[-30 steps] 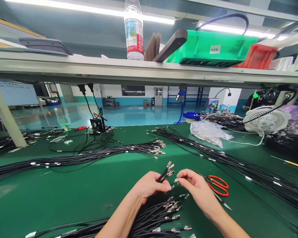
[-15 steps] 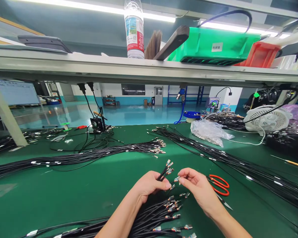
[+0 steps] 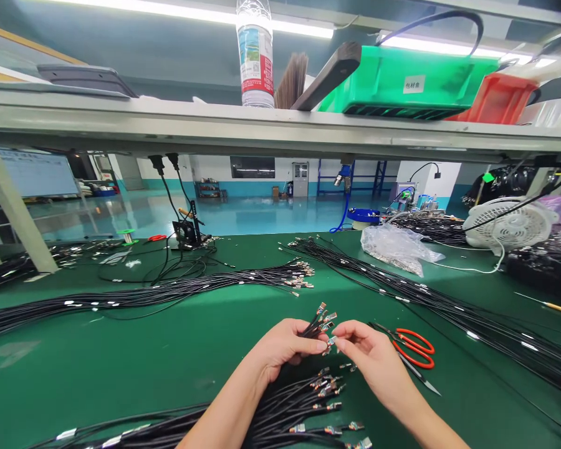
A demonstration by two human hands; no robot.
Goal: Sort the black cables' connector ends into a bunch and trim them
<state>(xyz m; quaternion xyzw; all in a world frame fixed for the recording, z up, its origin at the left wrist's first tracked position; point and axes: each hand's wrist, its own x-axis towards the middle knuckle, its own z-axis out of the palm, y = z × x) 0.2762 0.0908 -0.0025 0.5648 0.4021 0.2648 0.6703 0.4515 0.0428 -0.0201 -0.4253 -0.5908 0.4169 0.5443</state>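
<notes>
My left hand [image 3: 292, 346] is closed round several black cables [image 3: 314, 327], their metal connector ends sticking up past the fingers. Thumb and forefinger of my right hand [image 3: 367, 349] pinch the small metal connector [image 3: 331, 342] of one cable, right beside the left fingertips. Below both hands lies a bundle of black cables [image 3: 266, 415] with bare connectors and coloured wires at the tips. Red-handled scissors [image 3: 415, 347] and tweezers [image 3: 427, 383] rest on the green table [image 3: 135, 368] just right of my right hand.
One cable bundle [image 3: 168, 292] runs in from the left, another [image 3: 402, 284] crosses to the right. Behind are a plastic bag of parts [image 3: 397, 246], a white fan [image 3: 509, 224] and a black stand [image 3: 187, 232]. A shelf [image 3: 191, 128] spans overhead, holding a green bin [image 3: 416, 84].
My right hand has moved slightly left, bringing the pinched connector closer to the left fingertips. The cable tips in my left hand have shifted a little. The whole view has moved slightly.
</notes>
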